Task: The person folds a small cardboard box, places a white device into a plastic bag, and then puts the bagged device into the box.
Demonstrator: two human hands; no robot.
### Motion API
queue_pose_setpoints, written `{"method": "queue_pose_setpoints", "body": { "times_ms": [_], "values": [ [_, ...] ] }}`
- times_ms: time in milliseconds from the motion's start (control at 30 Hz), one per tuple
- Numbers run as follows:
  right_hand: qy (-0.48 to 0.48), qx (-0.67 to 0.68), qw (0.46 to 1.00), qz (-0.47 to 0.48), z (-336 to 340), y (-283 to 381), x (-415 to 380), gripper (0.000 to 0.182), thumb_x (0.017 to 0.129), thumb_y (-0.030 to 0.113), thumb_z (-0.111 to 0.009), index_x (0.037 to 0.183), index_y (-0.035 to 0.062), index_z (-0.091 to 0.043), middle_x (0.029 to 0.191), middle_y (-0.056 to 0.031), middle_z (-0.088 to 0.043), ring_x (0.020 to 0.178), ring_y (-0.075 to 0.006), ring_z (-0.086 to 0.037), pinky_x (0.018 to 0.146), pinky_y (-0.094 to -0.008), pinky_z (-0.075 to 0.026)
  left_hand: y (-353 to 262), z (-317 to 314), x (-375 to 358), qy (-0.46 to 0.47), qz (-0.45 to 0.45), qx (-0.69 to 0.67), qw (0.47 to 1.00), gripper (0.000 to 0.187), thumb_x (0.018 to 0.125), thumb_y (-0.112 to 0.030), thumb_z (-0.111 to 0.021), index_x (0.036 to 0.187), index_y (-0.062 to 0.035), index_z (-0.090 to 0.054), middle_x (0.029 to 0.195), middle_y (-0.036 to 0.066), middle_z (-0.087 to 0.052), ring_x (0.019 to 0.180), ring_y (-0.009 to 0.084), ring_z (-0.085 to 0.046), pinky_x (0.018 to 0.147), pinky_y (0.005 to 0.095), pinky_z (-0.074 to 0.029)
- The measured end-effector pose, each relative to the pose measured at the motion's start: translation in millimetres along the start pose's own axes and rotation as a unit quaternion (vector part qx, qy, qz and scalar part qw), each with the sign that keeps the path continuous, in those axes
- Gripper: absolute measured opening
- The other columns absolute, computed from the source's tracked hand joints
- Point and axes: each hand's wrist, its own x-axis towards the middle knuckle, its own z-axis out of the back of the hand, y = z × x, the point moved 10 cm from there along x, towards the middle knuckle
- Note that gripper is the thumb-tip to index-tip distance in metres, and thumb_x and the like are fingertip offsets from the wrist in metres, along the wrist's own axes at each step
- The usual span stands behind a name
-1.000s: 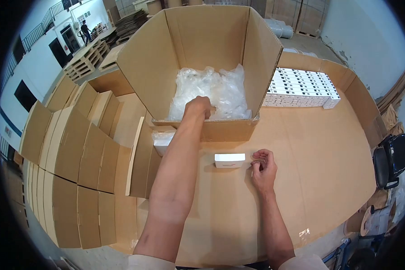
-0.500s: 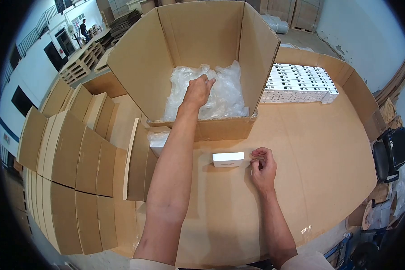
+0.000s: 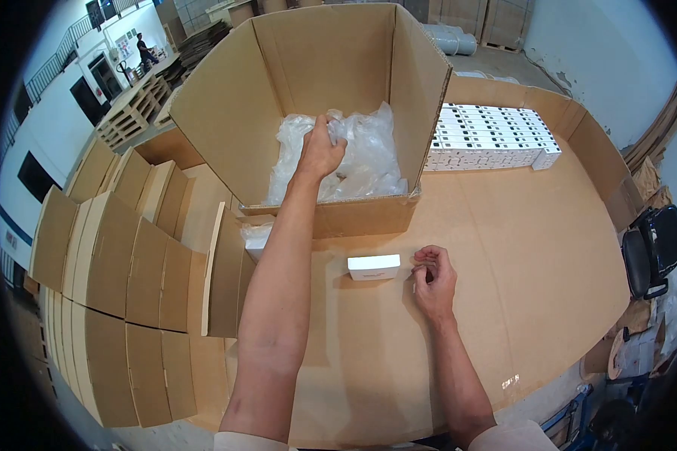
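Observation:
My left hand [image 3: 321,152] reaches into a large open cardboard box [image 3: 361,218]. Its fingers are closed on a crumpled clear plastic bag [image 3: 372,146], one of a heap at the bottom; the fingertips are partly hidden. On the cardboard-covered table, my right hand [image 3: 435,282] rests with fingers loosely curled and apart, holding nothing. Just left of it, without contact, stands a small white box [image 3: 374,267] with faint print on its front. Beside my left forearm, a white item in clear plastic [image 3: 256,239] shows partly behind an upright brown carton [image 3: 229,278].
Flat brown cartons [image 3: 132,293] are stacked along the left side. A block of white boxes with dark marks [image 3: 493,139] lies at the back right, inside a low cardboard wall [image 3: 598,150]. A black chair [image 3: 653,252] stands beyond the right edge. Far back left is another person [image 3: 144,52].
My left hand has shifted slightly left and down within the box, its thumb now more visible. The view has turned slightly; my right hand and the small white box stay in place.

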Motion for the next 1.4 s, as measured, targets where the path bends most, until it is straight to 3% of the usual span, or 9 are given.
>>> {"method": "queue_pose_setpoints", "body": {
  "times_ms": [200, 300, 500, 733, 800, 933, 1033, 1233, 1400],
  "values": [
    [-0.004, 0.015, 1.000, 0.002, 1, 1, 0, 0.028, 0.086, -0.009, -0.052, 0.112, -0.0010, -0.058, 0.100, -0.0133, -0.070, 0.091, -0.0193, -0.071, 0.077, -0.0298, -0.057, -23, 27, -2, -0.128, -0.067, -0.084, 0.986, 0.041, 0.092, -0.019, -0.076, 0.124, 0.0032, -0.061, 0.112, 0.023, -0.073, 0.104, 0.0290, -0.071, 0.091, 0.0389, -0.054],
    [-0.004, 0.021, 1.000, 0.005, 2, 0, 1, 0.029, 0.085, -0.008, -0.052, 0.112, -0.0012, -0.058, 0.100, -0.0134, -0.069, 0.090, -0.0189, -0.071, 0.076, -0.0297, -0.057, -37, 40, -7, -0.156, -0.077, -0.188, 0.967, 0.039, 0.094, -0.016, -0.073, 0.126, 0.0019, -0.060, 0.099, 0.015, -0.077, 0.083, 0.0207, -0.072, 0.076, 0.0337, -0.053],
    [0.007, 0.021, 1.000, 0.011, 0, -5, 2, 0.026, 0.089, -0.009, -0.051, 0.113, -0.0018, -0.055, 0.102, -0.0103, -0.066, 0.091, -0.0159, -0.069, 0.078, -0.0289, -0.058, -70, 59, -59, -0.168, -0.084, -0.355, 0.916, 0.030, 0.097, -0.009, -0.068, 0.124, -0.0003, -0.057, 0.090, 0.006, -0.075, 0.071, 0.0054, -0.060, 0.062, 0.0224, -0.044],
    [-0.022, 0.036, 0.999, 0.022, 6, -3, 0, 0.022, 0.089, -0.006, -0.053, 0.110, -0.0002, -0.058, 0.096, -0.0103, -0.068, 0.086, -0.0167, -0.069, 0.077, -0.0287, -0.057, -69, 39, -203, -0.100, -0.030, -0.460, 0.882, 0.032, 0.097, -0.002, -0.066, 0.126, -0.0009, -0.051, 0.097, 0.008, -0.073, 0.085, 0.0111, -0.068, 0.074, 0.0237, -0.052],
    [-0.028, 0.127, 0.992, -0.001, 4, -17, 3, 0.020, 0.091, -0.006, -0.052, 0.110, 0.0003, -0.058, 0.094, -0.0087, -0.068, 0.084, -0.0157, -0.069, 0.077, -0.0278, -0.057, -53, 23, -244, -0.083, -0.017, -0.455, 0.887, 0.033, 0.096, 0.002, -0.065, 0.126, -0.0010, -0.051, 0.102, 0.010, -0.072, 0.090, 0.0135, -0.070, 0.079, 0.0258, -0.055],
    [0.011, 0.196, 0.979, -0.055, 3, -13, -7, 0.015, 0.096, -0.006, -0.053, 0.109, 0.0004, -0.058, 0.091, -0.0058, -0.067, 0.081, -0.0132, -0.067, 0.075, -0.0264, -0.057, -26, -18, -311, 0.015, 0.117, -0.462, 0.879, 0.040, 0.095, 0.007, -0.064, 0.130, -0.0014, -0.047, 0.107, 0.010, -0.068, 0.096, 0.0143, -0.069, 0.084, 0.0292, -0.057],
    [0.066, 0.192, 0.977, -0.067, 0, -15, -16, 0.007, 0.099, 0.001, -0.059, 0.106, -0.0002, -0.060, 0.090, -0.0054, -0.067, 0.079, -0.0116, -0.065, 0.072, -0.0255, -0.055, -9, -36, -326, 0.033, 0.105, -0.452, 0.885, 0.042, 0.094, 0.008, -0.063, 0.130, -0.0031, -0.046, 0.109, 0.009, -0.066, 0.097, 0.0135, -0.067, 0.083, 0.0281, -0.056],
    [0.272, 0.175, 0.932, -0.162, -15, 17, -57, 0.017, 0.101, 0.016, -0.066, 0.104, -0.0007, -0.066, 0.088, -0.0046, -0.069, 0.077, -0.0100, -0.065, 0.070, -0.0242, -0.052, 2, -63, -330, 0.090, 0.119, -0.437, 0.887, 0.047, 0.091, 0.010, -0.064, 0.132, -0.0058, -0.046, 0.111, 0.009, -0.065, 0.101, 0.0127, -0.065, 0.083, 0.0268, -0.054],
    [0.243, 0.108, 0.959, -0.097, -27, 34, -61, 0.015, 0.099, 0.010, -0.068, 0.107, -0.0022, -0.066, 0.092, -0.0044, -0.070, 0.080, -0.0075, -0.065, 0.068, -0.0243, -0.052, -16, -57, -332, 0.092, 0.085, -0.400, 0.908, 0.042, 0.093, 0.005, -0.065, 0.130, -0.0039, -0.047, 0.108, 0.008, -0.066, 0.099, 0.0117, -0.064, 0.082, 0.0258, -0.053]
  ]
}}
